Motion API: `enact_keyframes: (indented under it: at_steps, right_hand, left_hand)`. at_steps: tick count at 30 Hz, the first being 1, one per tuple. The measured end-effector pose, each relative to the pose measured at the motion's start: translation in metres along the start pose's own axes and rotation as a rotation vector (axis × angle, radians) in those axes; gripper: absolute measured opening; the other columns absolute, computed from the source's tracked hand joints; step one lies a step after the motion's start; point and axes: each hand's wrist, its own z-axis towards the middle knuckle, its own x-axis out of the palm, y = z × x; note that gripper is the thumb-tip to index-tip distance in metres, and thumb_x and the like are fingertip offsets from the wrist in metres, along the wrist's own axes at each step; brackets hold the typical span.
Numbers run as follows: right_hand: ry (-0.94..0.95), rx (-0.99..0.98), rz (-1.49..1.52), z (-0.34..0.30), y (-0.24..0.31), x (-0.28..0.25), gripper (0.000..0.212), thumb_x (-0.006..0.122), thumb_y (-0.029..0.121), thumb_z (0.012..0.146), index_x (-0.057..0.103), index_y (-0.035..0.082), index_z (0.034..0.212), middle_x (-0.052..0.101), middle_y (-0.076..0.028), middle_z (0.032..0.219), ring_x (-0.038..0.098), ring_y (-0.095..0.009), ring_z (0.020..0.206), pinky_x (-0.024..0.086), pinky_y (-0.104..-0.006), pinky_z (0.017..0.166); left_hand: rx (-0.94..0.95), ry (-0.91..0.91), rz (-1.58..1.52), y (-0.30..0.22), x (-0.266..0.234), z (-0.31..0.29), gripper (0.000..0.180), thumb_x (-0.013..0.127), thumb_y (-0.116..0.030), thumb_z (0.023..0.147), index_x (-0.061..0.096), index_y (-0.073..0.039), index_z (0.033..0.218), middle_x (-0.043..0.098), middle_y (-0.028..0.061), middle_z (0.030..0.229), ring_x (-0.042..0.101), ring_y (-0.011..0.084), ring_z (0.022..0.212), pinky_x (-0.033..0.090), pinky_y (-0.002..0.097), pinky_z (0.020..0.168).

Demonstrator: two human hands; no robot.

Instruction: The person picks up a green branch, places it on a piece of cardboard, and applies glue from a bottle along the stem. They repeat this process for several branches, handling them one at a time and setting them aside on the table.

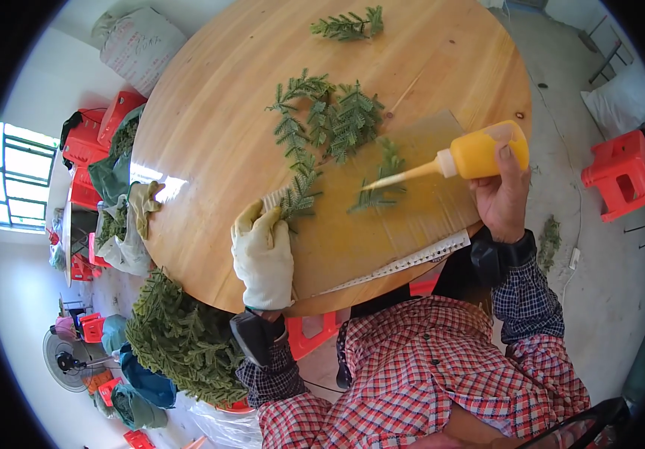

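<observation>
My bare right hand (503,196) is wrapped round a yellow squeeze bottle (487,152), tipped so that its long tapered nozzle points left. The nozzle tip is over a green fir-like sprig (384,183) lying on a piece of brown cardboard (397,236). My left hand (264,258), in a white glove with yellowed fingertips, is closed at the cardboard's left edge. Its fingers pinch the lower end of another fir-like sprig (302,191); the grip itself is partly hidden. Farther off, several joined sprigs (330,120) lie in a cluster on the round wooden table (217,127).
One sprig (348,26) lies at the table's far side. A perforated white strip (405,262) runs along the cardboard's near edge. Below left stands a large heap of green branches (180,337). A yellowed glove (143,206) hangs at the left rim. A red stool (622,176) stands right.
</observation>
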Motion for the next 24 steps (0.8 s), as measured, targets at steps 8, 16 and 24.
enact_keyframes:
  at_steps: [8,16,24]
  right_hand:
    - [-0.083,-0.057,0.077,0.013,0.003,-0.009,0.033,0.059,0.027,0.092,0.053,0.003,0.114,0.065,-0.007,0.097,0.064,-0.014,0.074,0.052,-0.0249,0.054]
    - [-0.128,-0.12,0.174,0.01,0.015,0.001,0.038,0.061,0.027,0.091,0.052,0.004,0.119,0.063,-0.007,0.106,0.063,-0.018,0.091,0.055,-0.0331,0.075]
    - [-0.035,-0.11,0.221,0.0,0.022,0.003,0.043,0.062,0.025,0.09,0.048,0.002,0.123,0.059,-0.01,0.118,0.059,-0.024,0.108,0.05,-0.0393,0.093]
  left_hand:
    - [-0.121,0.213,-0.227,-0.017,-0.006,-0.01,0.024,0.064,-0.006,0.079,0.067,0.0,0.102,0.066,0.0124,0.084,0.06,0.0198,0.071,0.047,0.0293,0.065]
    - [0.055,0.283,-0.339,-0.018,-0.009,-0.01,0.025,0.065,-0.004,0.078,0.066,-0.002,0.103,0.066,0.0121,0.091,0.06,0.0199,0.073,0.048,0.0295,0.067]
    - [-0.029,0.077,-0.282,-0.017,-0.012,-0.026,0.026,0.067,-0.007,0.077,0.066,-0.005,0.103,0.064,0.0113,0.1,0.061,0.0278,0.084,0.05,0.0345,0.074]
